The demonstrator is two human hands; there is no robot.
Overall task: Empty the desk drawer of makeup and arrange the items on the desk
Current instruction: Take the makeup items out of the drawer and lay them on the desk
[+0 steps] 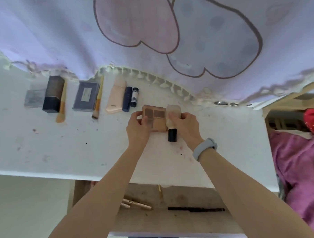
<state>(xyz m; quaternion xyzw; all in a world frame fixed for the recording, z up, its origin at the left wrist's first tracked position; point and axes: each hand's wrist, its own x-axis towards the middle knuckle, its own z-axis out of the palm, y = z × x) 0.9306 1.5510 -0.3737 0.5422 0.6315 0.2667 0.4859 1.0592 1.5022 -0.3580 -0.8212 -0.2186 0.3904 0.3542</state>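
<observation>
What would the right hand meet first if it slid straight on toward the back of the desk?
Probably nothing before the frilly edge of the lilac curtain; beyond the right hand the white desk looks bare.

White table (pixel 223 139), stained. Back row L to R: grey compact (pixel 34 98), dark box (pixel 53 94), brush (pixel 62 104), purple case (pixel 85 96), 2nd brush (pixel 98 98), peach tube (pixel 115 97), navy stick (pixel 127 98), small black-white tube (pixel 134 96). All flat, approx parallel. Eyeshadow palette (pixel 157 115) w/ brown and beige pans, flat; bottle (pixel 172 121) w/ black cap lying just beside it, R side. Drawer (pixel 184 226) open below: pale sticks (pixel 136 204), black pencil (pixel 196 209) inside.
</observation>
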